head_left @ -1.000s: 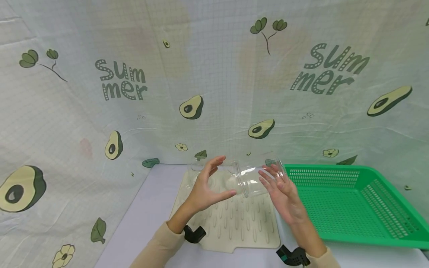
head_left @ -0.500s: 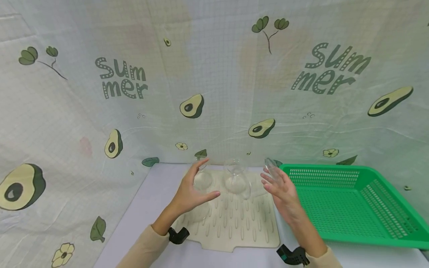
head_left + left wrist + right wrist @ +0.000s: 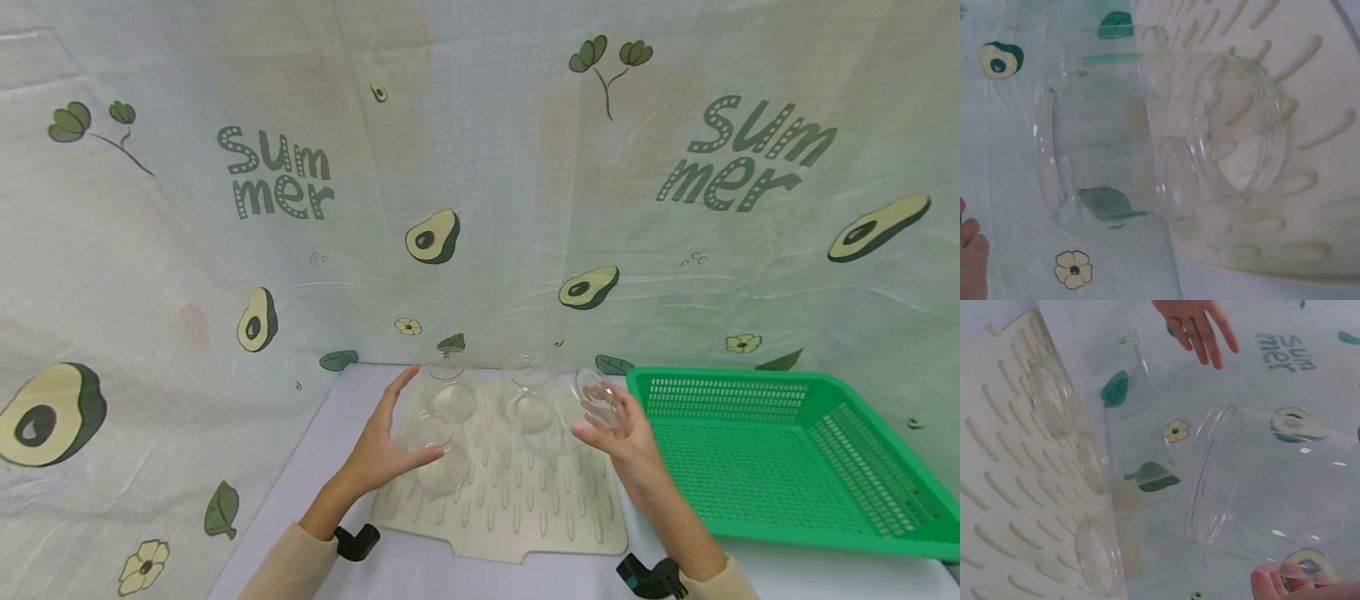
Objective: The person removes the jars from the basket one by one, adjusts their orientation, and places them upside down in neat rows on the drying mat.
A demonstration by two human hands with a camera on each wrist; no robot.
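My right hand [image 3: 633, 437] grips a clear jar [image 3: 1272, 475] near its base, thumb in front and fingers around its side. The jar is tilted, its ribbed rim lower and toward the left, above the beige drying mat [image 3: 525, 500]. My left hand [image 3: 378, 450] holds nothing, fingers spread and thumb apart, beside a clear jar [image 3: 442, 467] standing at the mat's left. Two more clear jars, one at the back left [image 3: 453, 402] and another at the back middle [image 3: 525, 371], stand on the mat. Transparency blurs their outlines.
A green plastic basket [image 3: 757, 517] with perforated walls stands right of the mat on the white table [image 3: 288, 500]. A printed cloth [image 3: 495, 167] hangs close behind everything.
My left hand has drawn away leftward and down from the jar. The right hand has tipped the jar from nearly sideways toward rim-down and lowered it slightly.
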